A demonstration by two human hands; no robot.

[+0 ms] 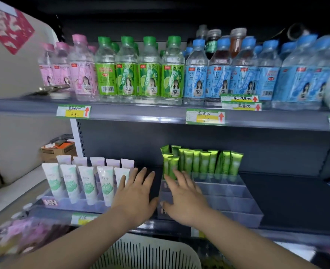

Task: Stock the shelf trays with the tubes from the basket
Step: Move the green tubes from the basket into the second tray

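- Ten white plastic squeeze tubes with green print stand cap-down in the clear divided tray on the left, five in front and five behind. The rightmost front one is partly hidden by a hand.
- They look light and soft-walled, and probably glossy enough to slip. I would pinch each across the body below the flat crimped top, without squeezing hard.
- Left grip: released, fingers straight and spread, holding nothing. It lies over the dark gap between the two trays, just beside the white tubes.
- One white slotted plastic basket sits below the shelf edge, between the forearms; its contents are barely visible.
- Right grip: also released, fingers stretched flat over the front left corner of the second tray, with the fingertips at the foot of two green tubes.
- About twelve shiny green tubes stand in the clear divided tray on the right. Two are in front and roughly ten along the back, overlapping, so the count is unsure.
- Most front compartments of that tray hold nothing, so much stocking seems left.
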